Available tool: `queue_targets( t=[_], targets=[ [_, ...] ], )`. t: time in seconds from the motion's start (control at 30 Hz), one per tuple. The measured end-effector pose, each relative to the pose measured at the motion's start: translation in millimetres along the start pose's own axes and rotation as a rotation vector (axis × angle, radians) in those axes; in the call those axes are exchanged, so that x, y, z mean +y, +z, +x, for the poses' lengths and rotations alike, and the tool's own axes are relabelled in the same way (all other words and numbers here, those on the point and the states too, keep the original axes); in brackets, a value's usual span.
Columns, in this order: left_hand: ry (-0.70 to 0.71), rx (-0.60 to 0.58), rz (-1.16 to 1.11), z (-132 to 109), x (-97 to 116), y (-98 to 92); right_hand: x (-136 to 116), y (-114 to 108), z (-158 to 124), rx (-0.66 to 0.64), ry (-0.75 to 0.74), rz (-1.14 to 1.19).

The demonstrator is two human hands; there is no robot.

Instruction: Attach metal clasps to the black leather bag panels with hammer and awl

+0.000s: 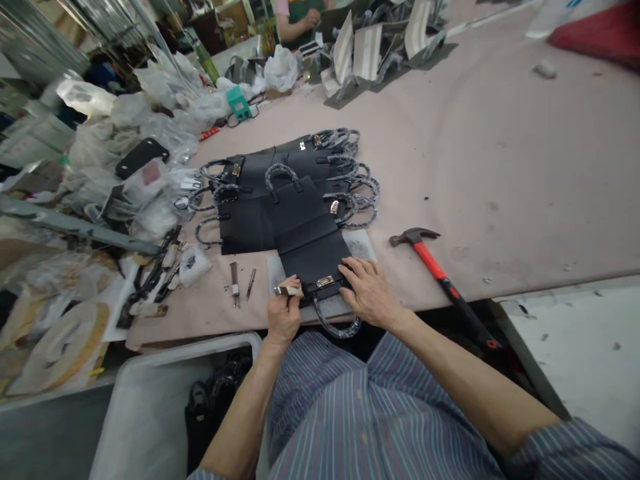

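A black leather bag panel point(315, 250) with a gold clasp point(325, 281) and a wrapped handle point(340, 330) lies over a pale slab point(361, 244) at the table's front edge. My left hand point(284, 313) is closed around a small metal-ended tool point(289, 291) at the panel's lower left corner. Resting on the panel's right edge, beside the clasp, is my right hand point(369, 291), its fingers apart. More black bag panels point(247, 223) with looped handles lie stacked just beyond.
A claw hammer point(435, 267) lies on the right. Two small tools point(235, 283) lie left of the slab. Plastic bags point(150, 113) crowd the left side. A bin point(145, 407) stands below the table. Across the table are grey pieces point(367, 50) and a person's arm point(295, 28).
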State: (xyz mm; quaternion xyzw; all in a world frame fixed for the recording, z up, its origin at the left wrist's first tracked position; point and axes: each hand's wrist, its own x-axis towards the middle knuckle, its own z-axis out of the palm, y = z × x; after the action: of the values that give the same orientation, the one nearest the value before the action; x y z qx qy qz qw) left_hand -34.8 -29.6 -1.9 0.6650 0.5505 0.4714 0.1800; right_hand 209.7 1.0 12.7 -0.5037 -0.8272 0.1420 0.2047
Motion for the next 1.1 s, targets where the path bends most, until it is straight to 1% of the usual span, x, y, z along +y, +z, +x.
queue_targets(
  t=[0.07, 0.13, 0.23, 0.3, 0.4, 0.57, 0.67, 0.77, 0.87, 0.97, 1.03, 1.1],
  targets=[
    [-0.048, 0.026, -0.016, -2.8, -1.1, 0.2, 0.5, 5.2, -2.0, 0.001, 0.022, -0.004],
    [-0.094, 0.023, -0.027, -1.9, -1.6, -1.9, 2.8, 5.7, -3.3, -0.004, 0.025, -0.004],
    [-0.145, -0.052, -0.046, 6.6, -2.3, -8.5, 3.9, 3.7, -3.2, -0.008, 0.027, -0.009],
    [-0.228, -0.081, -0.072, 13.8, -2.8, -13.6, 3.0, 3.2, -2.7, -0.008, 0.029, -0.013],
    [-0.364, -0.024, -0.161, 20.5, -3.1, -18.5, 1.9, 3.7, -2.4, 0.003, 0.025, -0.016],
    [-0.418, 0.025, -0.247, 20.0, -5.1, -14.4, 2.3, 4.0, -2.8, 0.011, 0.020, 0.005],
    [-0.486, 0.107, -0.375, 19.2, -11.4, -9.4, 2.6, 2.8, -3.8, -0.015, 0.024, 0.017],
    [-0.563, 0.165, -0.497, 19.3, -18.5, -10.0, 5.7, -1.5, -4.6, -0.055, 0.012, 0.050],
    [-0.543, 0.142, -0.437, 18.6, -20.0, -15.8, 15.5, -9.2, -5.1, -0.098, -0.019, 0.125],
    [-0.479, 0.132, -0.372, 17.9, -10.9, -16.2, 29.4, -15.4, -6.7, -0.115, -0.030, 0.191],
    [-0.438, 0.124, -0.369, 18.8, 0.8, -9.0, 36.4, -15.5, -8.6, -0.100, -0.011, 0.195],
    [-0.399, 0.077, -0.351, 21.4, 14.2, 4.1, 39.8, -12.3, -10.4, -0.076, 0.010, 0.187]
  ],
)
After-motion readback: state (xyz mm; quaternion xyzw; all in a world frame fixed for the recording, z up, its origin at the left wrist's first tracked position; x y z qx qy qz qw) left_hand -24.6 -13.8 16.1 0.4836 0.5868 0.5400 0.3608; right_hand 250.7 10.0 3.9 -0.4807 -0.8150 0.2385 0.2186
